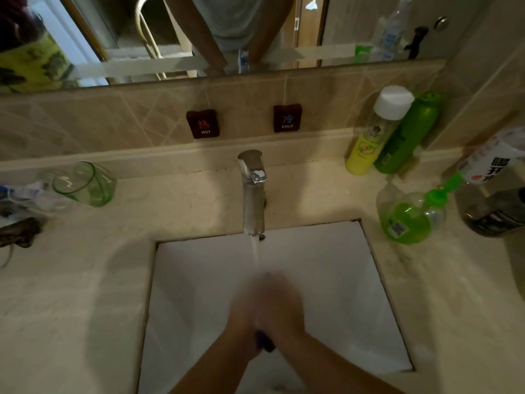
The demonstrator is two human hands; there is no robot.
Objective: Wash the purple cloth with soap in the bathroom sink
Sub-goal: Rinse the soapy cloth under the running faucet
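i see the beige surface around the white sink, where the tap runs water onto my hands. left hand and right hand are pressed together over the basin, motion-blurred, so i cannot tell their grasp for sure. a bit of the purple cloth shows between the wrists. a green soap bottle lies right of the sink.
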